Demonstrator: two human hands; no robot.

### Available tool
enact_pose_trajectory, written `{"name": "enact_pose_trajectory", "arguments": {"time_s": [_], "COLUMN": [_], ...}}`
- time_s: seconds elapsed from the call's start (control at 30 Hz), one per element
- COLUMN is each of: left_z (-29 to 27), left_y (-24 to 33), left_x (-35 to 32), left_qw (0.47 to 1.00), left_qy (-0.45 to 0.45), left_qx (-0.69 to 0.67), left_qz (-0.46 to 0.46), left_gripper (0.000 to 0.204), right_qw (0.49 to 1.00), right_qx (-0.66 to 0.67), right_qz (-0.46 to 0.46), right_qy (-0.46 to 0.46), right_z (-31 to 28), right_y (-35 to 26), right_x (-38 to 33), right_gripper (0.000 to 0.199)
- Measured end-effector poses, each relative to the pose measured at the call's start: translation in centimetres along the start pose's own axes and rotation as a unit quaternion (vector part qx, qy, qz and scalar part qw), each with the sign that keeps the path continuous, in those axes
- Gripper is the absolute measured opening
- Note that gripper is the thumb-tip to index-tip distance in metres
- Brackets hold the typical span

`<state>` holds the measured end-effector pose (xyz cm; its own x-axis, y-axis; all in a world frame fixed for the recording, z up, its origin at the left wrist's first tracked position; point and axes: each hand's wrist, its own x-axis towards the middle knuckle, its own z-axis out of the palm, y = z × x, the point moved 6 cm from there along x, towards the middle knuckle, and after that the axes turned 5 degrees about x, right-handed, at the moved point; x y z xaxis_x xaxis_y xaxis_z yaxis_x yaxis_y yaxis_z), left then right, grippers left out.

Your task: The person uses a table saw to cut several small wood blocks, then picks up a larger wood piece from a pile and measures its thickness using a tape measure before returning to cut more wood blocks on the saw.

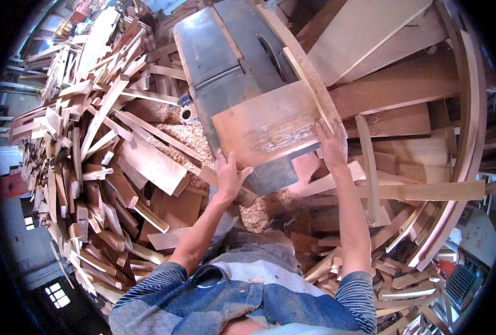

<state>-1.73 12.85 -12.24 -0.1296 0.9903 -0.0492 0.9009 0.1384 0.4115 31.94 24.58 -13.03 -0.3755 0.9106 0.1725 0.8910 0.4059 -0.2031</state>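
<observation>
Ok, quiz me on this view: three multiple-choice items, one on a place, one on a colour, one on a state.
1. Where does the wooden board lie?
A. on the saw table
B. on the floor
C. on the scrap pile

2. What colour is the saw table?
A. bright yellow
B. dark grey
C. white

3. How is the left hand placed?
A. hanging free in the air
B. closed round a hammer
C. pressed against the board's near edge

Answers: 1 A, the board rests flat on the machine top. 2 B, the metal top shows dark grey. 3 C, its fingers lie on the board's near corner, while the right hand lies on the board's right side by a thin strip.
</observation>
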Motion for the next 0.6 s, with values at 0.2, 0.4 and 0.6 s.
{"name": "enact_pose_trajectory", "arguments": {"time_s": [0.2,0.4,0.6], "left_z": [2.1,6.4,7.1], "left_y": [10.7,15.5,15.8], "left_x": [3.7,8.6,9.6], "left_qw": [0.975,0.957,0.948], "left_qy": [0.009,0.031,0.024], "left_qx": [0.108,0.107,0.131], "left_qz": [0.194,0.266,0.29], "left_gripper": [0.088,0.087,0.084], "right_qw": [1.0,0.999,0.999], "right_qx": [0.015,0.017,0.006], "right_qz": [0.003,0.0,-0.049], "right_qy": [-0.009,-0.049,0.016], "right_z": [1.3,0.9,0.1], "right_y": [1.3,1.5,1.9], "right_x": [0.5,0.8,1.0], "right_gripper": [0.077,0.07,0.054]}}
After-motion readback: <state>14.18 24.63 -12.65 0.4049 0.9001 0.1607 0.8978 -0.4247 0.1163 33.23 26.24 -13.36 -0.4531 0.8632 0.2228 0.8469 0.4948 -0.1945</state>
